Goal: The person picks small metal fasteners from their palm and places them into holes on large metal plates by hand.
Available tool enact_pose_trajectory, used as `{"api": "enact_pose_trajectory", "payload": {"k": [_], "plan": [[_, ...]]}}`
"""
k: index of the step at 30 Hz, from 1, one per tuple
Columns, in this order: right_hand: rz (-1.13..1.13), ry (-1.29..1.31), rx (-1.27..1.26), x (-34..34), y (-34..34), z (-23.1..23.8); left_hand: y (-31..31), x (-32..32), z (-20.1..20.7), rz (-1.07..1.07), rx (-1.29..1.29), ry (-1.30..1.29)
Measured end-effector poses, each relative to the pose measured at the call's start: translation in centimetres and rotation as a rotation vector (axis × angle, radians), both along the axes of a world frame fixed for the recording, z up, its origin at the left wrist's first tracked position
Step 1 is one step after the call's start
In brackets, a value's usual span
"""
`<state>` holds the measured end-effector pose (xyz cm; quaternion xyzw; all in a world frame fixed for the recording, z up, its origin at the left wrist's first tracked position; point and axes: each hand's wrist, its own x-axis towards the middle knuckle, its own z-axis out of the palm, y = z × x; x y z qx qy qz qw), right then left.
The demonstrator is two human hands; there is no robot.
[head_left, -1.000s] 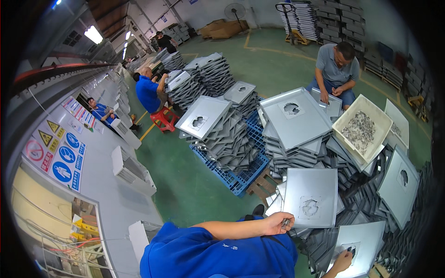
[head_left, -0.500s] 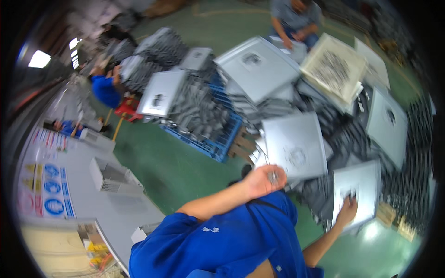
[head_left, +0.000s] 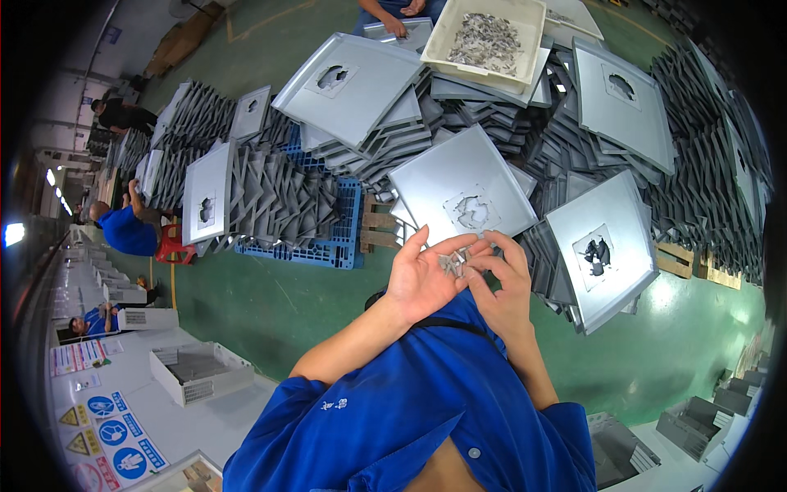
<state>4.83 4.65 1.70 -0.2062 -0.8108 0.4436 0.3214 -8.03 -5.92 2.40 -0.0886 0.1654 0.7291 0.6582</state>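
Note:
My left hand (head_left: 420,280) is raised palm up in front of my chest and cradles a small cluster of grey metal pieces (head_left: 452,262) on its fingers. My right hand (head_left: 502,283) meets it from the right, fingertips pinching at those pieces. Just beyond both hands lies a square grey metal panel (head_left: 459,176) with a ragged cut-out in its middle. A second similar panel (head_left: 611,209) lies tilted to its right. My blue shirt fills the lower part of the view.
Stacks of grey panels surround a blue pallet (head_left: 328,250) on the green floor. A beige tray of metal scraps (head_left: 537,33) sits at the top, with another person's hands (head_left: 395,20) beside it. A seated worker in blue (head_left: 127,230) is at left. White boxes (head_left: 201,373) stand lower left.
Both hands left the panels and came together before my chest. My left hand turned palm up with the pieces in it. The view swung down and closer to the panels.

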Motion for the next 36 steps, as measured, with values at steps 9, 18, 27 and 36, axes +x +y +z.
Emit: {"api": "enact_pose_trajectory", "payload": {"k": [9,18,27,36], "plan": [[0.001,0.006,0.013,-0.4,-0.4,0.7,-0.3,0.6,0.2,-0.028,-0.049,0.033],[0.083,-0.173,0.049,0.0,-0.3,0.2,0.1,1.3,-0.5,-0.127,-0.066,0.051],[0.025,0.074,-0.176,0.7,-0.9,-0.3,-0.8,1.3,-1.7,-0.151,-0.258,0.116],[-0.604,0.078,-0.373,9.4,6.7,-6.6,-1.4,0.4,-3.3,-0.046,-0.389,0.097]]}}
